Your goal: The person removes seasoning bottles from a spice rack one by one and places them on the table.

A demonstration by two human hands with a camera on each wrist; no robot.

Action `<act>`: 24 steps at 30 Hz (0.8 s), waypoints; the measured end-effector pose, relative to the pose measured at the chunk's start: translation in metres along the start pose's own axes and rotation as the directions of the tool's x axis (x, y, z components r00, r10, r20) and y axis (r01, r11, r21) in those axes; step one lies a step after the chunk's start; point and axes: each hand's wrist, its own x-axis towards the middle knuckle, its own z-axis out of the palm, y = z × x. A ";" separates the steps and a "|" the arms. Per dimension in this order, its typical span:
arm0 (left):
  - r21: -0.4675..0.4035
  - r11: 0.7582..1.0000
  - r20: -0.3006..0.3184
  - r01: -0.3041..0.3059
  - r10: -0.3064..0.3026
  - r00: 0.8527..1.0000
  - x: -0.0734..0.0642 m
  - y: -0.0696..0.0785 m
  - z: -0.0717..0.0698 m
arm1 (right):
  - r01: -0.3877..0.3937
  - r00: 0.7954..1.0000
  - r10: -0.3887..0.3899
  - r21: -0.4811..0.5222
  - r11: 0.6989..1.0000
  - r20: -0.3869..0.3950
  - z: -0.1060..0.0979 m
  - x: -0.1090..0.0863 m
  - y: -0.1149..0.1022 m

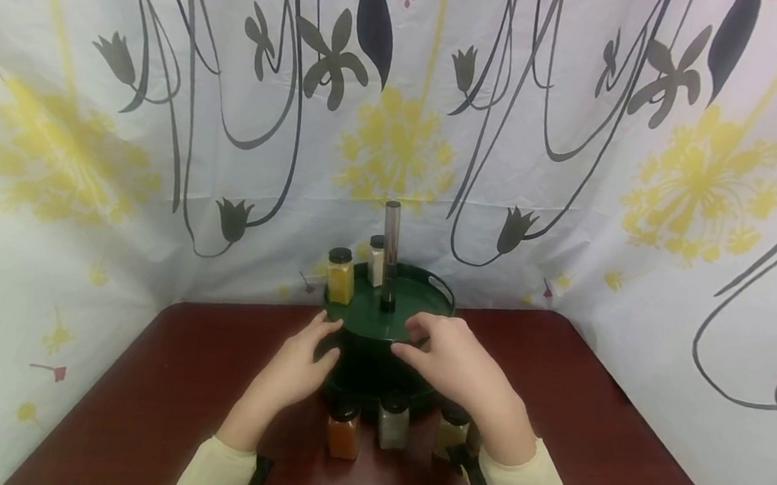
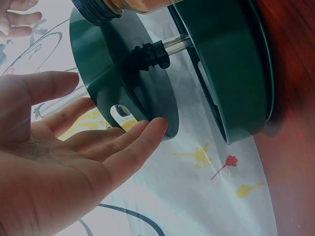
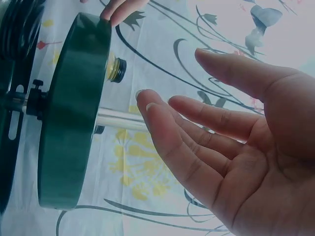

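A two-level round green stand has an upper tray [image 1: 418, 299] and a lower tray [image 2: 231, 64], joined by a central pole [image 1: 392, 235]. My left hand [image 1: 299, 364] is held at the left front of the upper tray, fingers spread and nothing in it. On the other side, my right hand [image 1: 458, 360] hovers by the right front rim, its fingers loosely bent around empty air. A square jar of yellow powder [image 1: 340, 283] with a black lid stands on the upper tray's left. Behind the pole is a jar with pale contents [image 1: 375, 266].
Before the stand, on the dark red table [image 1: 216, 381], are a jar of orange powder [image 1: 343, 438], a jar of whitish contents [image 1: 393, 429] and an olive-brown jar [image 1: 448, 436], partly covered by the right wrist's strap. A flower-patterned curtain [image 1: 401, 63] hangs behind and along both sides.
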 end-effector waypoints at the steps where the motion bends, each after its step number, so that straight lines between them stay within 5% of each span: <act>1: -0.004 1.000 0.002 0.004 -0.004 1.000 0.000 0.000 0.000 | 0.000 1.000 0.000 -0.002 1.000 0.004 0.000 0.000 -0.001; 16: 0.081 0.997 -0.050 0.017 -0.013 0.999 0.001 0.017 0.003 | 0.060 0.998 -0.052 -0.207 0.976 0.044 -0.036 0.023 -0.021; 24: 0.066 0.998 0.002 0.022 -0.023 1.000 -0.004 0.034 0.008 | 0.086 0.994 -0.067 -0.243 0.966 0.087 -0.041 0.040 -0.032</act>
